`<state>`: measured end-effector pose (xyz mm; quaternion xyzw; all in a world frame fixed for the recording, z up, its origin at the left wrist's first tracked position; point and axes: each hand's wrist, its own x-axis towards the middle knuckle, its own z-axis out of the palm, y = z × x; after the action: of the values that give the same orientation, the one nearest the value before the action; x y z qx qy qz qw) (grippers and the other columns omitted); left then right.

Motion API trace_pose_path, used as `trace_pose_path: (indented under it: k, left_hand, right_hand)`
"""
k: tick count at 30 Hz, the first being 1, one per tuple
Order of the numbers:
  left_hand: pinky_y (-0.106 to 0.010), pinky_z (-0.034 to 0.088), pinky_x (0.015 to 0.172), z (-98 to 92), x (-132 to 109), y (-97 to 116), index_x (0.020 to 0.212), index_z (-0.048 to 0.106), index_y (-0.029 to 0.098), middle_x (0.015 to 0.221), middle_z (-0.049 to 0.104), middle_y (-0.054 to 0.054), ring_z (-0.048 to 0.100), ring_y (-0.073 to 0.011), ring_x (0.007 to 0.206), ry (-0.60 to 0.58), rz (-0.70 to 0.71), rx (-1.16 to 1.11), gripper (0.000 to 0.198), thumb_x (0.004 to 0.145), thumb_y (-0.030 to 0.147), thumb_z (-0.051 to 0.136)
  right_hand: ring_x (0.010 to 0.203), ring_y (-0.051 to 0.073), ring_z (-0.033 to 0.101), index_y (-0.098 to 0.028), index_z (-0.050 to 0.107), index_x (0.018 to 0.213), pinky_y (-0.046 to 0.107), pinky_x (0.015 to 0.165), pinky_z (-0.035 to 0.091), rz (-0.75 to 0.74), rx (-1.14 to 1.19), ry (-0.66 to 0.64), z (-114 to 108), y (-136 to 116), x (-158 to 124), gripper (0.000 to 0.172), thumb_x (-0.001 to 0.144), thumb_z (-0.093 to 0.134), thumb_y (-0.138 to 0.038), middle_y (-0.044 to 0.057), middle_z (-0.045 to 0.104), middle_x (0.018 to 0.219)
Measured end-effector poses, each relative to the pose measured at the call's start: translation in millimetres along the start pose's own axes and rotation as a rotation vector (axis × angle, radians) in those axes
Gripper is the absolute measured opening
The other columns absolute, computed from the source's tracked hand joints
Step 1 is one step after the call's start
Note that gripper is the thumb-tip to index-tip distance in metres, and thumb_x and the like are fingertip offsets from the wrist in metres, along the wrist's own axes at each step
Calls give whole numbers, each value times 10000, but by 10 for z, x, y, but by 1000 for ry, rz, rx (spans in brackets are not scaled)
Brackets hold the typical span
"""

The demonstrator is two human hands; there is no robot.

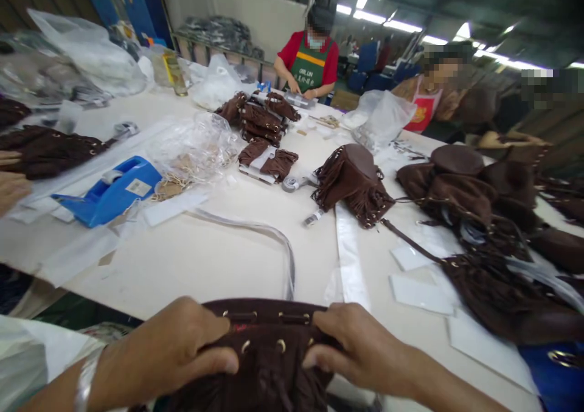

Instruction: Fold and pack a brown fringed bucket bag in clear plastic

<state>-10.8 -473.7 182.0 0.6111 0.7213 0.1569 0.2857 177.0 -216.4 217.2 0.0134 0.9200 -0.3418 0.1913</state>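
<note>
As the left hand (182, 342) pinches one side of a dark brown, soft-looking bag with two rows of gold-coloured eyelets (258, 366), the right hand (362, 348) grips the other side, so the bag sits squarely between them at the near edge of the white table (228, 266). Both hands are closed about the material, thumbs on the near face, the other fingers mostly hidden. Looks like holding the upper edge taut and straight is the step in hand; an even grip on both sides seems called for next, lest the edge sag. Beyond the left hand sits a blue plastic tape dispenser (114, 190); ahead, between the hands, curves a grey ribbon-like strip (289, 257); beyond the right lies a dark brown fringed bag (349, 178).
</note>
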Motion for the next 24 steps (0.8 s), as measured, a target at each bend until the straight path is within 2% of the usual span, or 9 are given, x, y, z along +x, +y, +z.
trace_pose_path:
  k: [3,6,9,13,16,19,21,24]
  left_hand:
    - [-249,294,549,-244,333,102,736,608,210,669,631,10,559,-139,589,0,17,51,419,927,553,461]
    - [-241,266,550,-440,472,139,705,603,189,625,592,26,524,-122,575,57,28,103,398,900,529,534]
    - [-217,277,557,-542,463,108,713,605,175,632,567,42,516,-112,596,55,13,45,369,881,502,575]
    - [-194,295,561,-553,420,39,761,636,180,663,577,52,526,-110,634,39,-5,-56,295,829,466,649]
    - [-193,283,524,-522,394,29,697,618,166,597,530,56,476,-98,577,78,-37,-68,290,773,434,698]
    - [-186,282,484,-474,327,83,680,625,157,555,469,62,426,-85,538,59,-42,-249,339,746,479,707]
    - [-188,269,459,-428,266,133,635,600,153,535,429,61,394,-78,519,83,-15,-381,421,741,549,699]
    - [-215,206,403,-369,196,163,499,410,165,457,295,66,284,-66,428,166,36,-429,554,781,580,644]
  right_hand:
    - [675,154,592,-233,595,1087,223,607,368,-47,98,-28,-84,66,165,376,869,590,-539,-16,663,746]
    - [657,125,536,-190,622,981,198,578,360,-168,156,-56,-199,167,310,338,886,570,-510,-29,605,731]
    - [711,126,516,-157,628,941,196,611,383,-251,215,-37,-316,275,391,338,906,534,-480,-23,568,771]
    - [743,134,507,-155,631,945,202,633,387,-282,228,-44,-421,297,414,337,897,539,-477,-25,546,778]
    - [660,112,465,-159,614,874,195,571,353,-239,152,-70,-443,216,349,342,899,528,-489,-36,502,708]
    - [572,96,430,-171,593,814,200,493,302,-168,45,-49,-411,134,194,383,910,491,-527,-42,487,637]
    - [556,108,471,-194,604,803,211,464,309,-132,-10,2,-365,109,95,389,912,478,-546,-28,533,629]
    - [665,155,597,-259,645,862,233,515,432,-171,-132,160,-317,92,77,277,915,523,-502,13,640,753]
